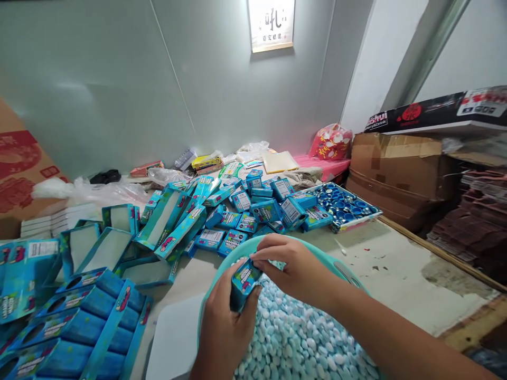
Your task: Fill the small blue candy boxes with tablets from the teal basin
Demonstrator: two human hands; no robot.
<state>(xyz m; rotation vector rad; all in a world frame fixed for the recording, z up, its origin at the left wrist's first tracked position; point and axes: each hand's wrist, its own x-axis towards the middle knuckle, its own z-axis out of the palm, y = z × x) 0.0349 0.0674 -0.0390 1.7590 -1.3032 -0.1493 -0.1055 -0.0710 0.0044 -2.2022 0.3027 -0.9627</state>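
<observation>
My left hand (227, 306) is wrapped round a small blue candy box (244, 281), holding it tilted above a turquoise basin (317, 250). The fingers of my right hand (287, 264) are pinched at the box's upper end; whether they grip its flap or some small piece there is hidden. Pale blue and white candies (304, 338) fill the basin beneath both hands. Just beyond its rim lies a heap of similar small blue boxes (265, 211).
Open blue display cartons (114, 250) and rows of blue boxes (79, 327) cover the left side. A tray of round blue caps (344, 206) stands at the back right, near brown cardboard boxes (396, 163). A white lid-like panel (174, 332) lies left of the basin.
</observation>
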